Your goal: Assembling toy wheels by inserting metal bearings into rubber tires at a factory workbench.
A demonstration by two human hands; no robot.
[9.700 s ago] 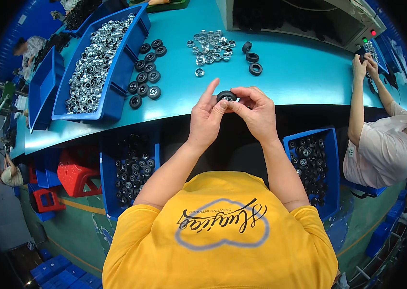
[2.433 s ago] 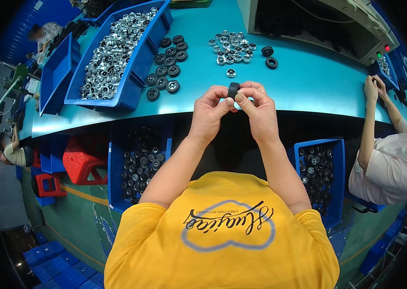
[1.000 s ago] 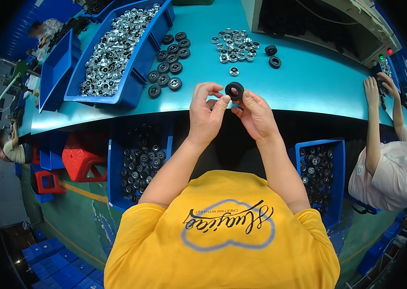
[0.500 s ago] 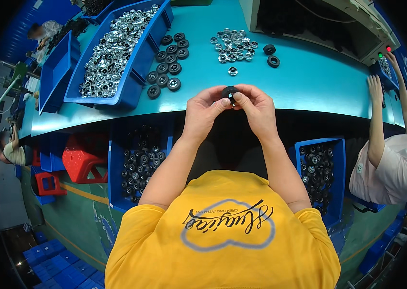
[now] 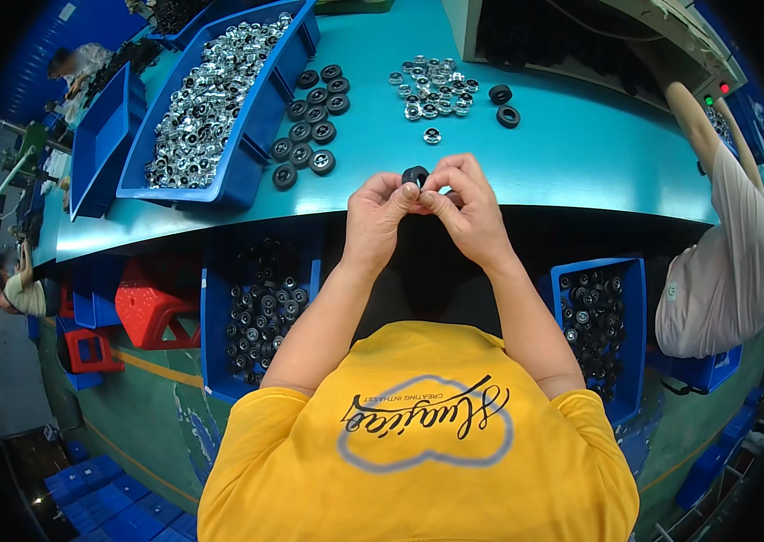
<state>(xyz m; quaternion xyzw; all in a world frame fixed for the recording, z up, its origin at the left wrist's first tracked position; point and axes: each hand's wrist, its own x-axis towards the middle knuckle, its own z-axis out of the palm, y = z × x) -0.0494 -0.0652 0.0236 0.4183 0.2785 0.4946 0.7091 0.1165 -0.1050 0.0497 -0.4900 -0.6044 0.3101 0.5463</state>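
Just past the table's near edge, my left hand grips a small black rubber tyre between thumb and fingers. My right hand pinches at the tyre's right side, its thumb and fingertips closed there. A bright spot shows in the tyre's opening; whether it is a hub piece or light through the hole is unclear. A single shiny hub lies beyond my hands, in front of a cluster of chrome hubs. Two black tyres lie to the right of that cluster.
Black wheels stand in rows beside a large blue bin of chrome hubs. Below the table are blue crates of wheels, left and right. A co-worker reaches toward a cabinet at right.
The tyre has shifted slightly left and tilted more upright. My right fingers have moved from around it to a pinch at its right side. The co-worker's arm now reaches into the cabinet.
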